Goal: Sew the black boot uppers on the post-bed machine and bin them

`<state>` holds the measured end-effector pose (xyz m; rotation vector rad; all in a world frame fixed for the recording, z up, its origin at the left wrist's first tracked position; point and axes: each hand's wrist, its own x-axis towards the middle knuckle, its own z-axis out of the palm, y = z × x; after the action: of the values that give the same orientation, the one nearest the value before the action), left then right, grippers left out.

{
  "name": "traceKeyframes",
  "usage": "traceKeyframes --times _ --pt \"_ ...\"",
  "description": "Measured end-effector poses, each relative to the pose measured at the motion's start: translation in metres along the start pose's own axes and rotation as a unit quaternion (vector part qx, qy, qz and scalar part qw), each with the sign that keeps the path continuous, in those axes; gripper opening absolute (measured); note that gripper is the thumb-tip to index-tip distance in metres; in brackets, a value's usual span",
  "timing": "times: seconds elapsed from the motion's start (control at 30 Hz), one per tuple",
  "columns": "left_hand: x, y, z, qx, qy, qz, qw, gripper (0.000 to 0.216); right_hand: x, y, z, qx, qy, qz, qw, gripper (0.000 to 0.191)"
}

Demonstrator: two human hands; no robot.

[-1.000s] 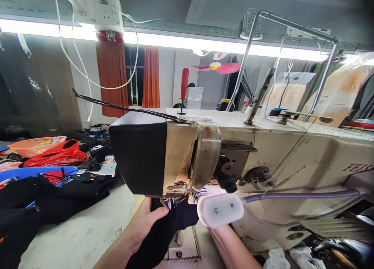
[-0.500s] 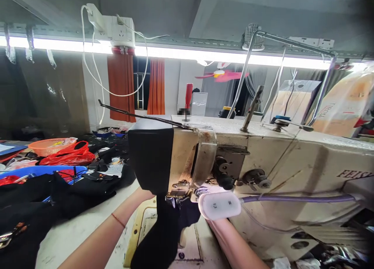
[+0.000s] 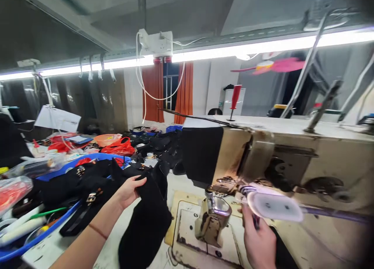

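Note:
My left hand (image 3: 130, 193) pinches the top edge of a black fabric piece (image 3: 146, 226), which hangs to the left of the sewing machine (image 3: 233, 156). The fabric is clear of the machine's raised metal post (image 3: 213, 222). On the other side of the post, my right hand (image 3: 258, 238) is closed, under the oval lamp (image 3: 274, 206). A small dark thing shows between its fingers, too little of it to name. Part of that hand is hidden behind the lamp.
At left, a blue basket (image 3: 62, 222) holds tools and bags. Black fabric pieces with metal buckles (image 3: 90, 199) lie beside it. Further back are a red plastic bag (image 3: 119, 146) and an orange basket (image 3: 106, 139). A red-handled screwdriver (image 3: 236, 97) stands on the machine.
The view has turned left. My left hand has drawn the black fabric out from under the machine head to the left. My right hand has come into sight beside the post.

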<state>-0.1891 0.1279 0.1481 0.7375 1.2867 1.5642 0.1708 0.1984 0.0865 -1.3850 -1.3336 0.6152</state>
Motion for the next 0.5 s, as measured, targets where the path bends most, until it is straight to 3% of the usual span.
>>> traceKeyframes --times 0.03,0.1,0.13,0.2,0.3,0.37,0.43,0.5 --pt "-0.010 0.002 -0.004 0.002 -0.007 -0.014 1.000 0.017 -0.020 0.003 0.000 0.017 -0.004 -0.052 0.999 0.037" --pt "-0.025 0.005 -0.005 0.014 -0.021 -0.041 0.999 0.017 -0.060 0.002 0.007 0.071 -0.125 -0.206 0.968 0.029" --pt "-0.030 0.006 -0.002 0.024 -0.028 -0.053 0.998 0.018 -0.077 -0.001 0.014 0.074 -0.190 -0.265 0.942 0.032" --pt "-0.034 0.007 0.004 0.055 -0.039 -0.074 0.995 0.023 -0.105 -0.011 0.031 0.014 -0.300 -0.335 0.893 0.056" --pt "-0.043 0.002 0.009 0.113 -0.016 -0.061 0.992 0.038 -0.129 -0.021 0.056 -0.130 -0.417 -0.337 0.834 0.061" --pt "-0.061 -0.009 0.007 0.144 0.025 -0.018 0.989 0.047 -0.135 -0.022 0.068 -0.171 -0.461 -0.309 0.814 0.058" --pt "-0.096 -0.028 0.003 0.189 0.027 0.020 0.981 0.044 -0.135 -0.020 0.077 -0.142 -0.475 -0.279 0.822 0.052" --pt "-0.141 -0.055 0.001 0.223 0.016 0.026 0.974 0.031 -0.130 -0.020 0.083 -0.073 -0.474 -0.247 0.842 0.033"
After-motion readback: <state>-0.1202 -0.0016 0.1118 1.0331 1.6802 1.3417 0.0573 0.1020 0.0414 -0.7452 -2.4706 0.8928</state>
